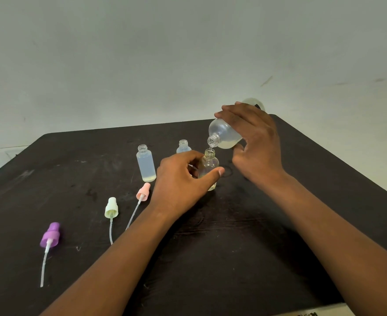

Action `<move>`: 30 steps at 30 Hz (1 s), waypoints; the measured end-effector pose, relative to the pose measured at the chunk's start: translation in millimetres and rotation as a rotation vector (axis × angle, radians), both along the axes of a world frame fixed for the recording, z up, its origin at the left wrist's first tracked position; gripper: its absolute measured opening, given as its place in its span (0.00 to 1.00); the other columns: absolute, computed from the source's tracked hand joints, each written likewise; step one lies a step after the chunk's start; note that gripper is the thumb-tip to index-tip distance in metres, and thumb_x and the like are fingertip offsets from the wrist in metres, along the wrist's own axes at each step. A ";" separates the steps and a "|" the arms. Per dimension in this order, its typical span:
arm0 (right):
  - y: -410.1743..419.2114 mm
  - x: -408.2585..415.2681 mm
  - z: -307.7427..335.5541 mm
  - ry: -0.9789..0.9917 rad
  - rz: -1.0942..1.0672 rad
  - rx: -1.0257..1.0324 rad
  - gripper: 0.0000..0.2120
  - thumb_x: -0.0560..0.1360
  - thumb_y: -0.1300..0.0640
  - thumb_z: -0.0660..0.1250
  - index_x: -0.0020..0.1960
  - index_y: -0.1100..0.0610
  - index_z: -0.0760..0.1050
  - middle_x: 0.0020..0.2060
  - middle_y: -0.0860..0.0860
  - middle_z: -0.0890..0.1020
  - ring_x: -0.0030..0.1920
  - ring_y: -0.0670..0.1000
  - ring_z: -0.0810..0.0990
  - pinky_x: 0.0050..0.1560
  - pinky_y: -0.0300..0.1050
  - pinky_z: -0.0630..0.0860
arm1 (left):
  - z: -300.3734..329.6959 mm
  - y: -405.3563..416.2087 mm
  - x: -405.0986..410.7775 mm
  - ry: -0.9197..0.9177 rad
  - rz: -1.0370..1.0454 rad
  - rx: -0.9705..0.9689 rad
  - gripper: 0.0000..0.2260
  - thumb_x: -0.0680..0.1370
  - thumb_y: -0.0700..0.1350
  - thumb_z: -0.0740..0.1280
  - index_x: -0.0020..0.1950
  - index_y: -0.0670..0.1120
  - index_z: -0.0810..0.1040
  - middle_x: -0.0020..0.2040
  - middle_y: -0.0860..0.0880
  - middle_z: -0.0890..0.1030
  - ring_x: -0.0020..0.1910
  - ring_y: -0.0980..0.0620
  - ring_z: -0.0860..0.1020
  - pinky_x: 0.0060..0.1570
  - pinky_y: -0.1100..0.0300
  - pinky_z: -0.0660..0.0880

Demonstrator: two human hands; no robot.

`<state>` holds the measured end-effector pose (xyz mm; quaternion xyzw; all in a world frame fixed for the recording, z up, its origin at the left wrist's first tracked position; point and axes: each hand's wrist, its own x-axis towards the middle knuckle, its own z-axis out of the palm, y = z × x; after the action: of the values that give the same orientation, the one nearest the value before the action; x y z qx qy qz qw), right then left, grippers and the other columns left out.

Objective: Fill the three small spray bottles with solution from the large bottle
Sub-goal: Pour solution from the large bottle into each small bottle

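Clear large bottle (pixel 225 133), unlabelled, tilted over small bottle (pixel 208 166).

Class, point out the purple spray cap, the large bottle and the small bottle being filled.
purple spray cap (pixel 50 234), head view, on its collar.
large bottle (pixel 224 133), head view, on its shoulder.
small bottle being filled (pixel 208 164), head view, on its shoulder.

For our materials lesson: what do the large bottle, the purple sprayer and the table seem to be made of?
Large bottle: probably clear plastic, faintly frosted; the liquid shows through it.
Purple sprayer: opaque, smooth plastic by its look, with a thin translucent tube.
Table: dark matt surface with pale scuffs; maybe painted wood or laminate, hard to tell.
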<state>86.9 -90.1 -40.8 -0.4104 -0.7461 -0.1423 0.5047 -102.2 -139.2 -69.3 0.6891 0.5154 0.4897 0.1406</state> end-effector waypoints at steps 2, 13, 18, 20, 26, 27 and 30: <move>-0.6 0.2 0.6 0.000 0.000 -0.004 0.35 0.62 0.77 0.69 0.66 0.54 0.82 0.65 0.49 0.82 0.71 0.54 0.76 0.71 0.58 0.71 | -0.3 0.3 0.0 0.000 -0.001 0.003 0.16 0.72 0.65 0.76 0.49 0.54 0.87 0.40 0.56 0.86 0.40 0.56 0.84 0.43 0.51 0.83; -2.4 -0.1 1.5 -0.013 -0.008 -0.021 0.35 0.62 0.76 0.70 0.66 0.55 0.81 0.66 0.50 0.82 0.71 0.55 0.76 0.72 0.59 0.71 | -0.6 1.0 -0.5 0.014 0.001 0.019 0.19 0.71 0.67 0.74 0.50 0.54 0.87 0.41 0.59 0.85 0.41 0.59 0.84 0.43 0.55 0.84; -2.8 -0.5 1.5 -0.010 -0.007 -0.015 0.35 0.62 0.76 0.70 0.66 0.55 0.81 0.66 0.49 0.82 0.71 0.55 0.76 0.72 0.58 0.70 | -0.6 2.6 -0.8 0.018 0.000 0.016 0.18 0.71 0.66 0.75 0.50 0.54 0.87 0.41 0.59 0.86 0.41 0.59 0.84 0.44 0.54 0.84; -2.6 -0.5 1.5 -0.003 -0.006 -0.009 0.35 0.62 0.77 0.70 0.66 0.55 0.82 0.66 0.49 0.82 0.71 0.55 0.76 0.72 0.58 0.70 | -1.6 2.2 -0.8 0.018 0.003 0.017 0.18 0.71 0.66 0.75 0.49 0.54 0.87 0.41 0.59 0.85 0.41 0.59 0.83 0.44 0.54 0.84; -3.4 0.3 2.1 0.004 -0.007 -0.020 0.35 0.63 0.76 0.69 0.67 0.54 0.81 0.66 0.49 0.82 0.72 0.54 0.76 0.72 0.57 0.70 | -2.6 3.1 -0.3 0.011 0.006 0.018 0.19 0.70 0.68 0.74 0.49 0.55 0.87 0.40 0.59 0.85 0.41 0.59 0.84 0.44 0.54 0.84; -3.3 0.3 2.2 0.003 -0.008 -0.019 0.35 0.63 0.76 0.69 0.67 0.54 0.81 0.66 0.49 0.82 0.72 0.55 0.76 0.71 0.58 0.70 | -2.7 3.1 -0.4 0.010 0.004 0.018 0.19 0.70 0.68 0.74 0.49 0.55 0.87 0.40 0.59 0.85 0.41 0.59 0.84 0.44 0.54 0.84; -3.1 -0.3 1.7 -0.002 -0.008 -0.014 0.35 0.63 0.76 0.70 0.66 0.55 0.81 0.66 0.49 0.82 0.72 0.55 0.76 0.71 0.58 0.71 | -2.1 2.9 -0.9 0.011 0.004 0.018 0.20 0.70 0.69 0.74 0.49 0.55 0.87 0.40 0.59 0.85 0.41 0.59 0.84 0.44 0.54 0.84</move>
<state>86.6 -93.2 -39.1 -0.4167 -0.7459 -0.1396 0.5005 -103.1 -136.3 -71.4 0.6920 0.5128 0.4910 0.1307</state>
